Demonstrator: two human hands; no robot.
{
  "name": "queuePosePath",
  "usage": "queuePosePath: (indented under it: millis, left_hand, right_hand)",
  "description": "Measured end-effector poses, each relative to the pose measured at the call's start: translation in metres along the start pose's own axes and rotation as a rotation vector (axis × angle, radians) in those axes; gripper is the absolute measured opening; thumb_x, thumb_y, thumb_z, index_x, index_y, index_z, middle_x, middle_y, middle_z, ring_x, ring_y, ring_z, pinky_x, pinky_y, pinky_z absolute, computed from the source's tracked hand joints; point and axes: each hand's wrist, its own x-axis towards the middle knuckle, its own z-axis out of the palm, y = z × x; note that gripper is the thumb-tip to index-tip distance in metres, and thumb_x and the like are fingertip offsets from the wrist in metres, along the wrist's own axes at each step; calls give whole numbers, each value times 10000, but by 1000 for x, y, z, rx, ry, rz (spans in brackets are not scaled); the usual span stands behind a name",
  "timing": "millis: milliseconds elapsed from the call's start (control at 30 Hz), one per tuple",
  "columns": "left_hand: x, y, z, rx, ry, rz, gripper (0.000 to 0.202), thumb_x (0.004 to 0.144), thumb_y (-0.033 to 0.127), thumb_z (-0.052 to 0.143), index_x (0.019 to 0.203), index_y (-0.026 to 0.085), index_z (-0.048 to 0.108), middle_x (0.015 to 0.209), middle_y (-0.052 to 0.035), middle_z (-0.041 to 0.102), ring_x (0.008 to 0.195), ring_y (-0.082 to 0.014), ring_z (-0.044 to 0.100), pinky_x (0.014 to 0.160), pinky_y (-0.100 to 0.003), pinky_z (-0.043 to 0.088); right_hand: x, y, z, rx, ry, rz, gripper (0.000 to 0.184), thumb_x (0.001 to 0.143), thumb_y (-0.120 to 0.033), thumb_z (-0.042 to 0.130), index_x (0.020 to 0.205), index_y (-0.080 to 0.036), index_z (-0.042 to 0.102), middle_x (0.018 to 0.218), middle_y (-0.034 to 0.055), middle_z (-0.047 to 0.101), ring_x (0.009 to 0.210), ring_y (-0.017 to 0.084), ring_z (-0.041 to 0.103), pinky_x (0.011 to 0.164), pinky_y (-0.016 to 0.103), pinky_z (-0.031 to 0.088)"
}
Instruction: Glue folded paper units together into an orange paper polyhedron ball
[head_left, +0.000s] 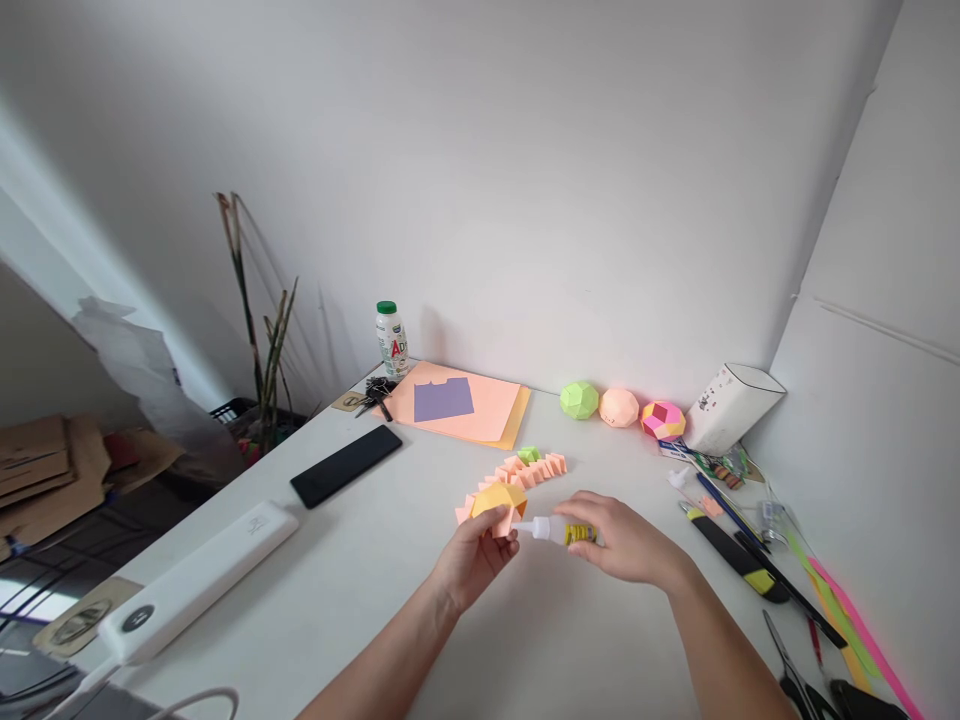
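Left hand (474,562): fingers pinched on yellow-and-peach paper piece (499,497). Right hand (628,537): fingers wrapped around squeeze bottle (553,529) — nozzle at piece's 3 o'clock side. From piece — folded peach papers (517,470) 1 o'clock, paper balls (619,407) 2, phone (346,466) 9.

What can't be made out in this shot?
All in the head view:
1) Lower part of the yellow paper shape: behind the left hand and peach paper piece.
2) Text on the bottle: too small, partly covered by the right hand.
3) Whether the nozzle touches paper: too small.
4) Scissors handles: cut by the bottom edge.
5) Marks on the peach ball: too small.
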Motion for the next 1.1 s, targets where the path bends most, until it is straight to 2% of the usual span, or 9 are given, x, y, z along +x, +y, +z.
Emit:
queuePosePath:
  millis: [167, 400, 867, 1100]
  left_hand:
    - [0, 0, 1, 9, -18, 0, 54, 727, 141, 640, 741, 123, 592, 607, 4, 533, 538, -84, 506, 568, -224, 485]
    - [-1, 1, 1, 15, -21, 0, 72, 731, 143, 640, 786, 118, 600, 623, -3, 546, 529, -80, 502, 558, -222, 483]
    - [-1, 2, 3, -10, -12, -3, 90, 714, 128, 651, 792, 125, 605, 706, -25, 602, 519, -82, 521, 552, -226, 488]
    - [0, 1, 2, 3, -23, -8, 61, 721, 137, 645, 741, 128, 588, 614, 3, 546, 523, -79, 500, 561, -221, 477]
  right_hand:
    - [0, 2, 0, -12, 47, 16, 383, 787, -227, 534, 1165, -292, 549, 1106, 33, 589, 938, 210, 574, 795, 327, 452]
    - [0, 2, 0, -23, 60, 20, 376, 793, -228, 531, 1163, -293, 546, 1102, 32, 587, 920, 201, 577, 783, 319, 458]
    - [-1, -4, -1, -11, -16, -16, 367, 785, -220, 536, 1143, -295, 571, 1047, 27, 602, 859, 197, 580, 766, 318, 464]
    - [-2, 0, -1, -42, 55, 18, 387, 789, -234, 537, 1168, -311, 556, 1091, 28, 590, 876, 197, 584, 757, 316, 462]
